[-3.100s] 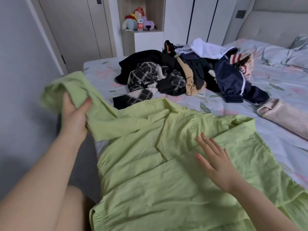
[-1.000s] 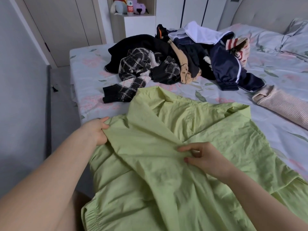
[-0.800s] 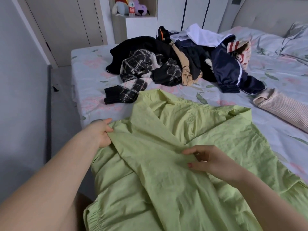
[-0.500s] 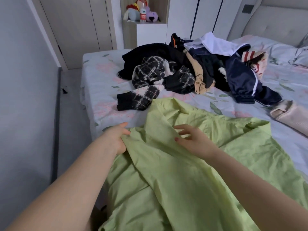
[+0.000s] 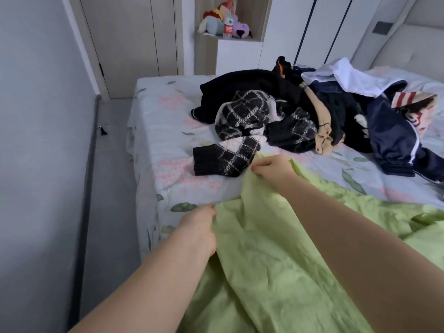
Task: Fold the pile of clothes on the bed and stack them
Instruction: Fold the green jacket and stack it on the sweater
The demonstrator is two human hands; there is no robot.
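Two grips are closed on one thin, crumpled, light-green shirt (image 5: 264, 260), which is spread over the near part of the bed (image 5: 163, 111). The shirt's left edge is held by the left grip (image 5: 199, 227), its fingers curled into the cloth close to the mattress edge. A raised fold at the far end is pinched by the right grip (image 5: 271, 167), thumb and fingertips bunched together, just beside a ribbed black cuff. That cuff belongs to one thick black-and-white checked knit (image 5: 240, 116), which lies at the near side of the pile (image 5: 300, 111). The pile is heaped farther back on the flowered, leaf-printed sheet, apart from the shirt's body. One fuzzy black garment (image 5: 240, 87), one smooth navy jacket (image 5: 389, 131) with a white stripe, one flat white piece (image 5: 348, 78), one narrow tan strip (image 5: 322, 126) and one red-and-white striped cloth (image 5: 413, 104) can be counted in it; what is buried beneath cannot be told. Two plush toys (image 5: 212, 22) and one clear bottle (image 5: 228, 26) are seen in a wooden niche (image 5: 254, 18) beyond the bed.
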